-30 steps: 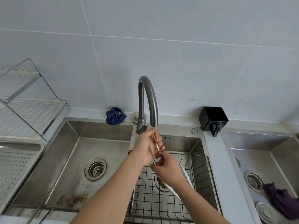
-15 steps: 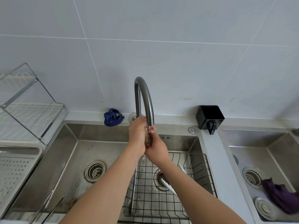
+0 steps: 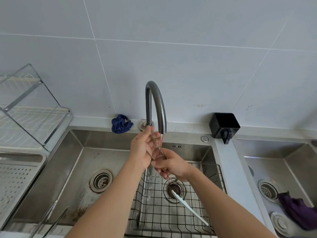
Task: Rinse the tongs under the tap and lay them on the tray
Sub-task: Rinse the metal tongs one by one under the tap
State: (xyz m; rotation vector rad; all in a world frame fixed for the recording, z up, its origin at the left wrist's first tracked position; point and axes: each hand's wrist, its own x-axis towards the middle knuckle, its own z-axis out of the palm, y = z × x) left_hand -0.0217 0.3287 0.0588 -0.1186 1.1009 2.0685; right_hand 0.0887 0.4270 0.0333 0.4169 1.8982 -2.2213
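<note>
Thin metal tongs (image 3: 158, 146) stand nearly upright under the running water from the dark curved tap (image 3: 157, 103). My left hand (image 3: 142, 150) pinches their upper end just beside the spout. My right hand (image 3: 171, 166) grips their lower part, and a tip shows below its fingers. Water streams down past both hands into the wire basket (image 3: 171, 208) in the middle sink. The perforated metal tray (image 3: 17, 179) lies at the far left, beside the left sink (image 3: 65, 169).
A white utensil (image 3: 188, 208) lies in the wire basket over the drain. Another pair of metal tongs (image 3: 49, 220) leans in the left sink's near corner. A dish rack (image 3: 32, 114) stands above the tray. A blue cloth (image 3: 121, 124), a black holder (image 3: 223, 125) and a purple cloth (image 3: 298, 213) in the right sink are in view.
Both hands rose close under the spout half a second ago; now my right hand has slid back down the tongs while my left stays high near the spout.
</note>
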